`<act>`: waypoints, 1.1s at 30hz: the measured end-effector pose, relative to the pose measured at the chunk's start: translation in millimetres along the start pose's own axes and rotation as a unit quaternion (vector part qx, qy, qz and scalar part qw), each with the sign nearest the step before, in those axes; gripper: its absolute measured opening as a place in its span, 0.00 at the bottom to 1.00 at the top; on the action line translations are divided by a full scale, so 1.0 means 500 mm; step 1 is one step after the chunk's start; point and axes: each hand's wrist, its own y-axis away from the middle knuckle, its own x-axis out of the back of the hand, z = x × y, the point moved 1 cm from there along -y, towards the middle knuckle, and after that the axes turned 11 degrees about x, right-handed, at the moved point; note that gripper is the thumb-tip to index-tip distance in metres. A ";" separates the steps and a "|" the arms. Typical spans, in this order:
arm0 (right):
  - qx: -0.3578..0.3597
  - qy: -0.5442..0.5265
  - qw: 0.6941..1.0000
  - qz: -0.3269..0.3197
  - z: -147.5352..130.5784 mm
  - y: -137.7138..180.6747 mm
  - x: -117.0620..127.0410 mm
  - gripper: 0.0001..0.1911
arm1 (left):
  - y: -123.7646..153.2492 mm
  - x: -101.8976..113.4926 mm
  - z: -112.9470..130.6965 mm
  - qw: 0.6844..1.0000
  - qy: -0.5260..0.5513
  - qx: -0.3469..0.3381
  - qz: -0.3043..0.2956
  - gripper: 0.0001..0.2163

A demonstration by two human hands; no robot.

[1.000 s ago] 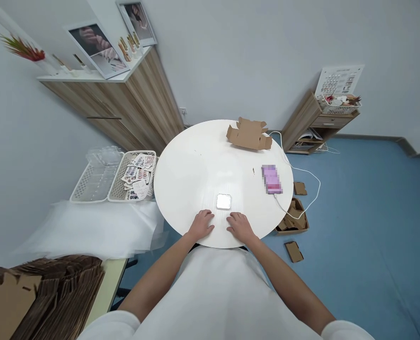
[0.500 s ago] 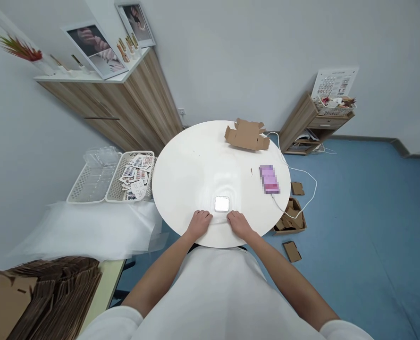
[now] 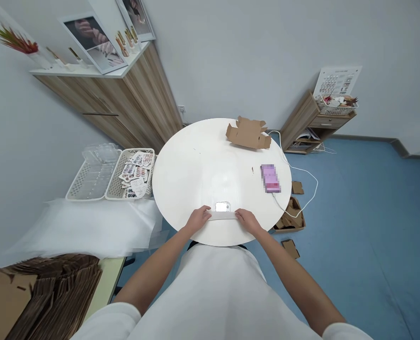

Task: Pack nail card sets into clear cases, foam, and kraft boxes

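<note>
Near edge of rounded white desk: left hand and right hand, fingers pinching opposite ends of a pale strip. Small shiny case just beyond, toward far edge.

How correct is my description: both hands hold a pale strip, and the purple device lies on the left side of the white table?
One part is wrong: the purple device lies on the right side of the white table, as the head view shows. The left hand and the right hand do hold the pale strip.
</note>
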 end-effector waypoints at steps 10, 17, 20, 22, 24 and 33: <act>-0.113 0.125 0.984 0.060 0.004 -0.044 -0.038 0.14 | -0.040 -0.014 0.013 0.989 -0.032 0.105 0.101 0.19; 0.109 0.242 0.962 0.055 -0.024 -0.048 -0.039 0.14 | -0.033 -0.030 0.044 0.973 -0.168 -0.106 0.115 0.15; 0.157 0.229 0.960 0.017 -0.027 -0.047 -0.030 0.11 | -0.025 -0.026 0.047 0.968 -0.176 -0.167 0.068 0.15; 0.170 0.220 0.961 0.004 -0.028 -0.048 -0.025 0.09 | -0.019 -0.021 0.048 0.965 -0.178 -0.184 0.060 0.14; 0.175 0.217 0.960 -0.015 -0.031 -0.055 -0.024 0.12 | -0.015 -0.019 0.051 0.963 -0.176 -0.198 0.049 0.15; 0.140 0.198 0.968 -0.061 -0.049 -0.095 -0.025 0.15 | -0.031 -0.013 0.080 0.973 -0.166 -0.160 0.012 0.20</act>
